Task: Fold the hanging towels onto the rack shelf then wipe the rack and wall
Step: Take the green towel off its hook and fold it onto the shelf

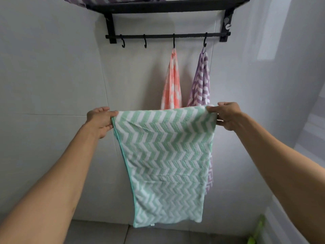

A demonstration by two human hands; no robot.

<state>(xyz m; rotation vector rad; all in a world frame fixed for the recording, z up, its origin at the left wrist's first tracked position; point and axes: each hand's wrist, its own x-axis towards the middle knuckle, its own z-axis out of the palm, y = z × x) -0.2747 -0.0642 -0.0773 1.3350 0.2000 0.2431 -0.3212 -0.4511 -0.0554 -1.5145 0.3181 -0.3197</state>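
A green and white zigzag towel [165, 155] hangs doubled over in front of me, stretched flat between both hands. My left hand [100, 120] pinches its upper left corner and my right hand [226, 115] pinches its upper right corner. Above on the wall is the black rack [167, 7] with a hook bar [158, 36]. An orange and white towel [172, 81] hangs from the third hook and a purple and white towel [201, 81] from the fourth. A folded purple striped towel [98, 0] lies on the rack shelf at the top left.
The two left hooks [123, 43] hang bare. Pale grey wall tiles [52, 76] surround the rack. A side wall [299, 85] closes in on the right. Something bright green [255, 231] stands low at the right, above the grey floor [105, 233].
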